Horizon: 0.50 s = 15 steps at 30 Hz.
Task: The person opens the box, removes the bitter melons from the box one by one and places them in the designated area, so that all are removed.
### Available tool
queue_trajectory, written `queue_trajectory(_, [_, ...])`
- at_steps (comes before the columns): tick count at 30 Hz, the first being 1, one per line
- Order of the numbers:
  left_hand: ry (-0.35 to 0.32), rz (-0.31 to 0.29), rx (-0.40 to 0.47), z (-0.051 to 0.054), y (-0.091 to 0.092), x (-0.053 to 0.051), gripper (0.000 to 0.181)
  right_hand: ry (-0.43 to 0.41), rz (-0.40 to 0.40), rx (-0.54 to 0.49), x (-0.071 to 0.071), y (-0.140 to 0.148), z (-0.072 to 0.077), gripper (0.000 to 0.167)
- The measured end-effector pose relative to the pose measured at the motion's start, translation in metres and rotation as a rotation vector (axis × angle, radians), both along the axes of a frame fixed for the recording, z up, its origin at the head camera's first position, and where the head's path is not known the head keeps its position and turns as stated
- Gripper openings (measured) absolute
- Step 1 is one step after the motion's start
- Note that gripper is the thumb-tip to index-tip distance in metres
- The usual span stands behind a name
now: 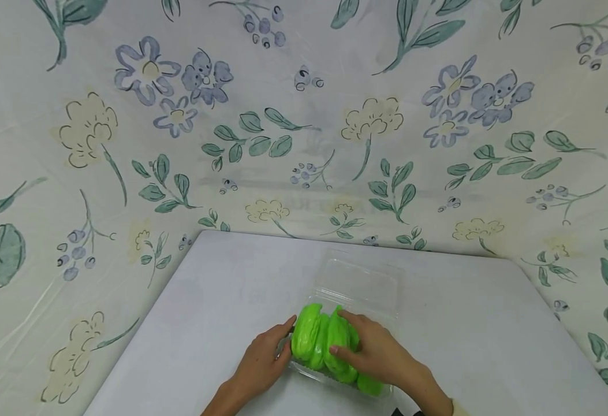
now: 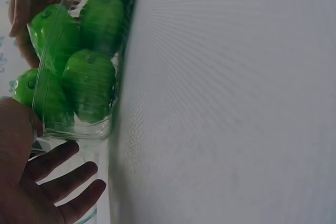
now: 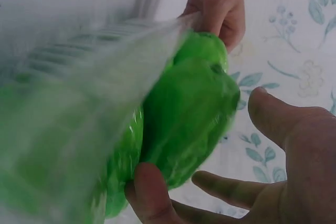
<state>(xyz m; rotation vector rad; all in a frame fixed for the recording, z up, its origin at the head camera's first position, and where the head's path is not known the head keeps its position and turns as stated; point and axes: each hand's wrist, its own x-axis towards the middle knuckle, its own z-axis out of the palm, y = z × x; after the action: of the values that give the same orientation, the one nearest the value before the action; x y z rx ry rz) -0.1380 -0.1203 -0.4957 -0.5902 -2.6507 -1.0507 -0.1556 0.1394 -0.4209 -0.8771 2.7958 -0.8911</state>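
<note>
Several glossy green peppers (image 1: 306,335) stand side by side in a clear plastic container (image 1: 314,375) on the white table. At the container's left end is my left hand (image 1: 264,358), its thumb and index finger against that side. In the left wrist view, the other fingers (image 2: 68,187) of this hand spread out past the container's end. My right hand (image 1: 381,352) reaches over a pepper (image 3: 191,124) near the middle. Its fingertips touch the pepper from one side. In the right wrist view the thumb stands slightly apart from it.
The container's clear lid (image 1: 358,283) lies folded back, away from me. A white table (image 1: 220,300) extends around the container. Flower-printed cloth (image 1: 304,144) hangs behind and at both sides of the table.
</note>
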Motion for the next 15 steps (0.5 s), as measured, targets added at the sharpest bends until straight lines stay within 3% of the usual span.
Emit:
queue_trajectory(8, [0.026, 0.001, 0.004, -0.002, 0.001, 0.001, 0.048, 0.029, 0.001, -0.002, 0.007, -0.006, -0.009, 0.084])
queue_trajectory(15, [0.035, -0.003, 0.001, -0.001, 0.001, 0.002, 0.048, -0.008, -0.017, 0.018, 0.006, -0.008, -0.014, 0.089])
